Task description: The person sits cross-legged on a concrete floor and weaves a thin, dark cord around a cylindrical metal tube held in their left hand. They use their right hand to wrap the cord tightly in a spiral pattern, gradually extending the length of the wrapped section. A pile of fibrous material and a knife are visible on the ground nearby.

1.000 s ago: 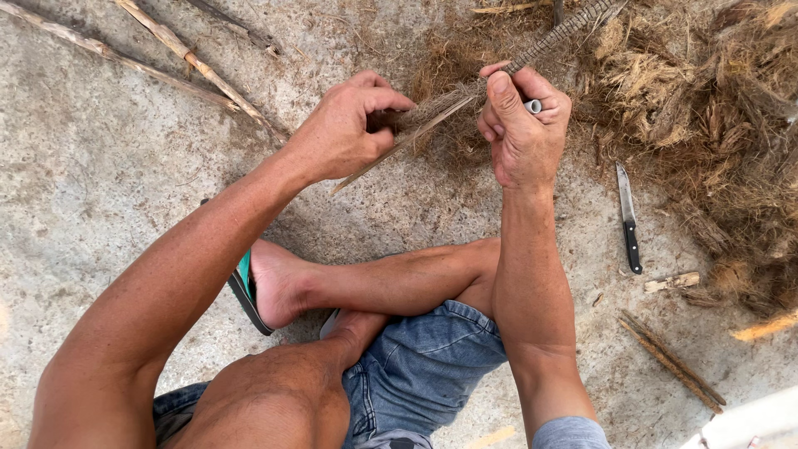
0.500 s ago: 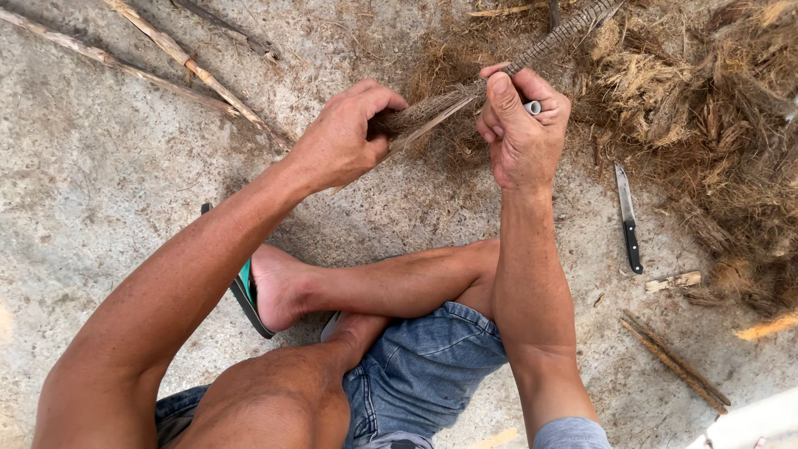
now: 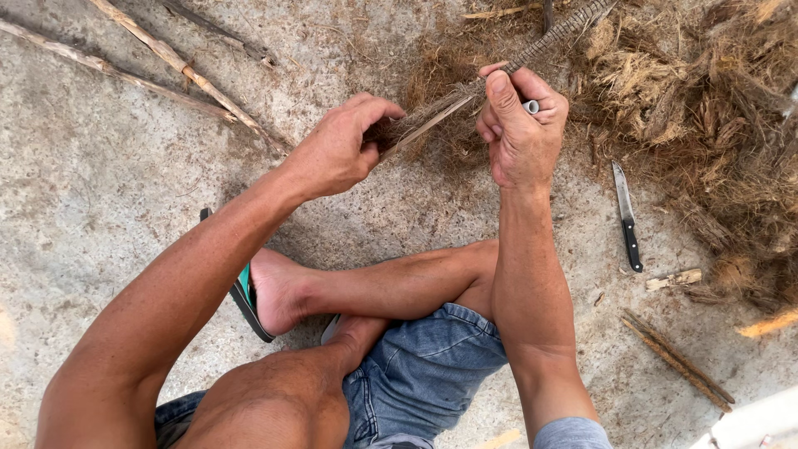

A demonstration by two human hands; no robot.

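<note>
I sit on a concrete floor holding a long, dry, fibrous palm stem across in front of me. My left hand grips its near, frayed end. My right hand is closed around the stem farther along, with a small white-handled tool poking out between the fingers; its blade is hidden. The stem runs on up and to the right toward a heap of brown fibre.
A black-handled knife lies on the floor to the right of my right arm. Bare sticks lie at the upper left, more wood pieces at the lower right. My crossed legs and a sandal are below.
My left hand has shifted slightly along the stem's near end; the right hand and stem stay almost where they were.
</note>
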